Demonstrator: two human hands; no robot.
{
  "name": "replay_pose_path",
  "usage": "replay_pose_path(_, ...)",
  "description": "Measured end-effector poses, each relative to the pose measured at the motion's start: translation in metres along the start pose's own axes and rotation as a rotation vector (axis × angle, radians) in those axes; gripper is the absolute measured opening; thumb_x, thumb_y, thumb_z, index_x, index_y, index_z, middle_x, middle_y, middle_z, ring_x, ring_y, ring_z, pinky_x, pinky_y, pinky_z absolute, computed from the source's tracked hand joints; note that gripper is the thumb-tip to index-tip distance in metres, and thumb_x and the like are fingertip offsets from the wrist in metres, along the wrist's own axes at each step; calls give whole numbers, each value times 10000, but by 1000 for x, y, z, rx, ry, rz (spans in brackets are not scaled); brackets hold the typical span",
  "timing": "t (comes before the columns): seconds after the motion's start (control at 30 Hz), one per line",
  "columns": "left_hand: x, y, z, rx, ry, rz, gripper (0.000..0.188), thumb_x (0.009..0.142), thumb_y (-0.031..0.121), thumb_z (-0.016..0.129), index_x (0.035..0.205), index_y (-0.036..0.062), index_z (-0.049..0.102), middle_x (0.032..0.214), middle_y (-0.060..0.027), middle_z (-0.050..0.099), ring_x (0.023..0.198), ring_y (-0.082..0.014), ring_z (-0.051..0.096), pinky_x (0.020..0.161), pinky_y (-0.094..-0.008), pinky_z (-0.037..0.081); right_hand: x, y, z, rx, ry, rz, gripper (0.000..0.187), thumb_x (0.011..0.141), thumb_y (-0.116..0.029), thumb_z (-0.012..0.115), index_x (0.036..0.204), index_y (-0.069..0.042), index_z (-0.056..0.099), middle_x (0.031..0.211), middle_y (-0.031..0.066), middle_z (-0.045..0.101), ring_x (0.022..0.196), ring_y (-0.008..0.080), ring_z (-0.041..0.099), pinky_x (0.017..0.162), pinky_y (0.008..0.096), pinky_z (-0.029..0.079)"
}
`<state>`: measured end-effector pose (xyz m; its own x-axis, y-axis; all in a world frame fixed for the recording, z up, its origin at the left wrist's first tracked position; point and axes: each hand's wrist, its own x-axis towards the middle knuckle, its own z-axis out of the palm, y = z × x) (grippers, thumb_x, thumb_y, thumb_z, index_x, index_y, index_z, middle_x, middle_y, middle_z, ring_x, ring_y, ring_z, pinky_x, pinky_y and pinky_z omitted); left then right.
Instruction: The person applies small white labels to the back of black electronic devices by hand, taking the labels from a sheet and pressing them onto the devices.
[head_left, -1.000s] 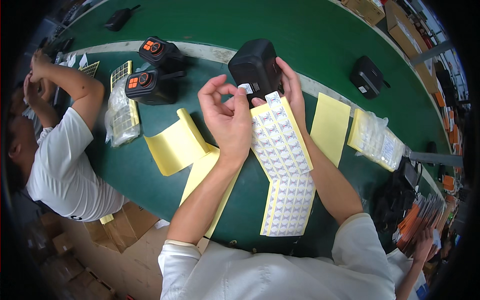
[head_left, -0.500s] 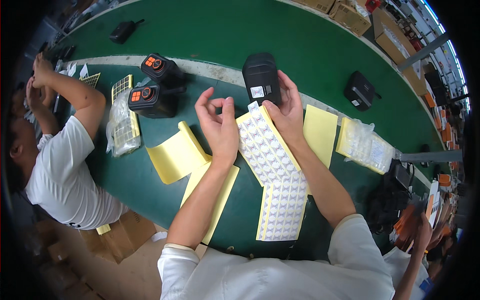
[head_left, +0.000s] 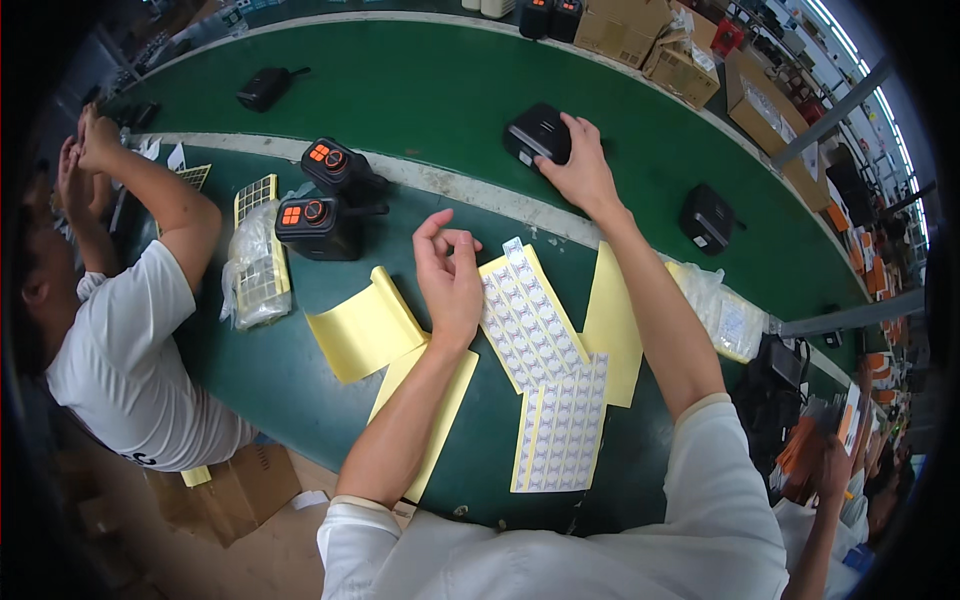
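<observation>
My right hand (head_left: 580,172) reaches far forward, its fingers and thumb around a black boxy device (head_left: 532,135) on the green surface beyond the pale strip. A small white label shows on the device's near side. Over the near table, my left hand (head_left: 450,285) hovers with loosely curled fingers, apart and with nothing visible in them. Just right of it lies a sheet of printed stickers (head_left: 535,315), its top corner sticker lifted. It overlaps a second sticker sheet (head_left: 560,440) lying closer to me.
Two black devices with orange buttons (head_left: 318,215) stand left of my left hand. Yellow backing paper (head_left: 365,330) curls nearby. Plastic-wrapped sheets (head_left: 262,265) lie further left, others (head_left: 725,310) at right. More black devices (head_left: 710,217) sit on the green surface. A co-worker (head_left: 130,350) works at left.
My right hand has carried the black device away from me onto the far green surface, and it now lies lower and flatter. My left hand stays near the sticker sheets.
</observation>
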<state>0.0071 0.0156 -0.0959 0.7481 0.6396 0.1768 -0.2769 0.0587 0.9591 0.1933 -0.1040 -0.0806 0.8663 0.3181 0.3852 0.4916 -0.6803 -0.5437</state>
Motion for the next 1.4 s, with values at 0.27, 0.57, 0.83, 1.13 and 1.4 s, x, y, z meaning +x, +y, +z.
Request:
replay_pose_path(0.27,0,-7,-6,51,11,82,281,940,59,509,1207,16,435,840,-14,538,622,-12,446,500,-152,354,-103,-53,-31,964,-447,313,259,881,-111,628,1097,18,570,990,80,626,869,105,600,764,246,483)
replay_pose_path(0.57,-6,5,-5,260,48,132,231,901,42,566,1123,16,507,911,-34,548,808,-87,529,649,-194,424,-141,-44,-9,1076,-363,356,87,893,-76,619,868,-19,559,789,-4,610,696,9,520,615,176,411)
replay_pose_path(0.83,-2,13,-4,685,-137,658,115,762,37,666,856,34,601,848,-95,586,872,-268,564,815,-378,394,-142,-40,-3,1073,-277,222,125,887,-84,634,829,-12,550,713,-20,560,655,7,472,572,186,387)
replay_pose_path(1.13,-4,12,-3,620,-193,609,121,754,6,674,855,21,607,864,-104,606,885,-271,580,804,-361,425,-143,-40,-2,1042,-265,235,116,879,-64,634,822,-7,551,710,-21,555,664,8,467,568,183,385)
replay_pose_path(1.4,-5,13,-2,723,-179,749,176,716,8,693,847,54,585,862,-86,582,940,-303,576,914,-460,376,-142,-42,0,960,-238,159,143,853,-48,651,772,17,552,721,9,535,658,42,476,583,212,406)
